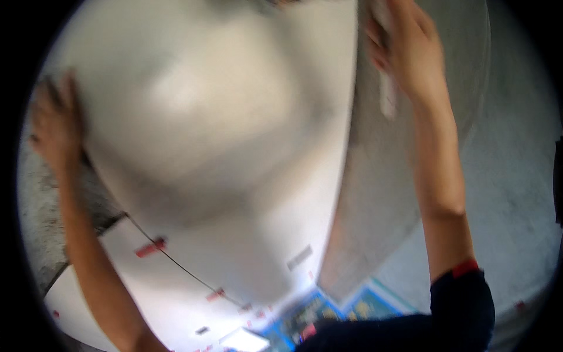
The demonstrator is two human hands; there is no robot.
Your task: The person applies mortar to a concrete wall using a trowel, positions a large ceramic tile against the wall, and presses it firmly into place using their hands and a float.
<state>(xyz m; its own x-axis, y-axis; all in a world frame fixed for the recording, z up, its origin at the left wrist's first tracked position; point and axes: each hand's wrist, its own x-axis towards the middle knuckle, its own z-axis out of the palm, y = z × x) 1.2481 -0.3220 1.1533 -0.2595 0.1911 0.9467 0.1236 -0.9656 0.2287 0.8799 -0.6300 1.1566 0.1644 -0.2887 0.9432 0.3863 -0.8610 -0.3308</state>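
A large glossy off-white panel (223,94) fills the middle of the head view, blurred by motion. My left hand (57,120) rests at its left edge, open, with fingers stretched out. To the right of the panel's straight right edge, my right hand (407,50) is closed on a pale, narrow bar-like object (387,100); what exactly it is, I cannot make out. Below the panel's broad sheen, small red pieces (150,247) sit along a dark seam that runs diagonally across the white surface (129,281) at the lower left.
A rough grey surface (41,217) borders the left. A brownish-grey strip (363,211) and a paler grey curved-looking surface (510,193) lie to the right. Blue-bordered printed sheets or packaging (360,305) show at the bottom, beside my dark sleeve.
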